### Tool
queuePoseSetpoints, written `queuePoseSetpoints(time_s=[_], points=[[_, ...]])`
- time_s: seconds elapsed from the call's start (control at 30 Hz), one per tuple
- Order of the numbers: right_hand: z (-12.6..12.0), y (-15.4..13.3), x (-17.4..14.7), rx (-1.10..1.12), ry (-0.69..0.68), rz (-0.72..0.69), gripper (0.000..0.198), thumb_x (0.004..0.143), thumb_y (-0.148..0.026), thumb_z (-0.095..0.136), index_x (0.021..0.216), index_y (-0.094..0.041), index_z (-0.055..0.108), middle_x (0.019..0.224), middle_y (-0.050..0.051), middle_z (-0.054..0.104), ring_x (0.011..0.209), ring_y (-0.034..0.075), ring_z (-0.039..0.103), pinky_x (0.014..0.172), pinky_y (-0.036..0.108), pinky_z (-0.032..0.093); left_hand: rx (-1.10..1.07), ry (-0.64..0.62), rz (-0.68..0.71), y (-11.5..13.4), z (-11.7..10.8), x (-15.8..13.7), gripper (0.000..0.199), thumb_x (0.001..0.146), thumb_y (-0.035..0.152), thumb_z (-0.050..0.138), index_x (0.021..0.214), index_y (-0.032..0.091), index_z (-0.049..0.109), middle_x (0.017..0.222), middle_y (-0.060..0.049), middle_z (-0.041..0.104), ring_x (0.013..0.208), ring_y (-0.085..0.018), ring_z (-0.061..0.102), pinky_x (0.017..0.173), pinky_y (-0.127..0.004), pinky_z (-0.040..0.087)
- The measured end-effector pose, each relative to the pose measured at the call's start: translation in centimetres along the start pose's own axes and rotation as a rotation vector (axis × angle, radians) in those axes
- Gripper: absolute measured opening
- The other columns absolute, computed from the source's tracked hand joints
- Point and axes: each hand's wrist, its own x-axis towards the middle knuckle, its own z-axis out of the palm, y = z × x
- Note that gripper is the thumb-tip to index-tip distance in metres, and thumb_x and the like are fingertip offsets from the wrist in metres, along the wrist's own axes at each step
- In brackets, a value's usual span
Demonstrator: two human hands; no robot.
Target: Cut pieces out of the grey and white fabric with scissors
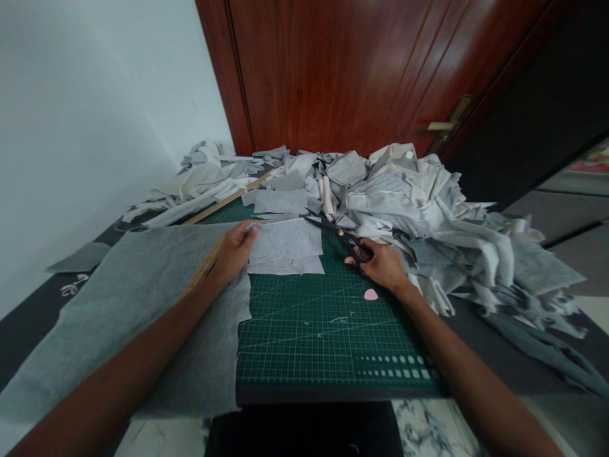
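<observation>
My right hand [380, 263] grips black scissors [340, 233] by the handles. Their blades look parted and point left, at the right edge of a light grey fabric piece [285, 243]. My left hand [240, 246] pinches the large grey cloth [157, 279] at its upper right, where it meets the smaller piece. The large cloth spreads over the left of the table and hangs past its front edge. Beneath lies a green cutting mat [304, 330] with grid lines. A pink chalk-like piece [370, 294] rests on the mat, left of my right wrist.
A heap of fabric scraps [409, 190] covers the back and right of the table. More scraps [200, 178] lie at the back left, beside a wooden ruler [223, 202]. Behind stands a brown wooden door [333, 70]; a white wall [95, 95] is at left.
</observation>
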Motion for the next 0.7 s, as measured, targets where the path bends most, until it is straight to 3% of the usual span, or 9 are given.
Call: queuePoseSetpoints(time_s=[0.1,0.23,0.57,0.7], points=[[0.0,0.1,0.0,0.06,0.019,0.006,0.044,0.084,-0.067,0.064,0.085,-0.023,0.061,0.069,0.002,0.067,0.062,0.019,0.06,0.06,0.028,0.035,-0.039,-0.031,-0.017,-0.3,0.2,0.0,0.037,0.091,0.055,0.059,0.097,0.021,0.072,0.085,-0.004,0.071,0.079,-0.022,0.064,0.072,-0.031,0.051],[-0.2,0.0,0.0,0.099,0.022,0.018,0.045,0.084,-0.068,0.064,0.085,-0.023,0.061,0.066,0.001,0.064,0.058,0.018,0.057,0.058,0.028,0.036,-0.04,-0.005,-0.048,-1.1,0.4,0.1,0.034,0.089,0.052,0.061,0.097,0.021,0.07,0.083,-0.003,0.07,0.073,-0.02,0.063,0.067,-0.03,0.05],[-0.6,-0.1,0.0,0.023,-0.035,0.007,0.046,0.082,-0.067,0.067,0.091,-0.023,0.061,0.077,0.004,0.069,0.067,0.021,0.062,0.062,0.029,0.038,-0.035,-0.016,-0.021,-0.8,0.3,0.1,0.029,0.091,0.047,0.058,0.099,0.023,0.072,0.083,-0.004,0.071,0.085,-0.024,0.066,0.072,-0.032,0.054],[-1.3,0.2,0.2,-0.079,-0.06,-0.016,0.043,0.085,-0.064,0.064,0.093,-0.022,0.061,0.077,0.004,0.069,0.069,0.021,0.062,0.062,0.03,0.036,-0.025,-0.001,-0.027,-0.7,0.2,0.1,0.028,0.093,0.044,0.057,0.1,0.022,0.072,0.078,-0.002,0.068,0.077,-0.022,0.064,0.069,-0.03,0.052]])
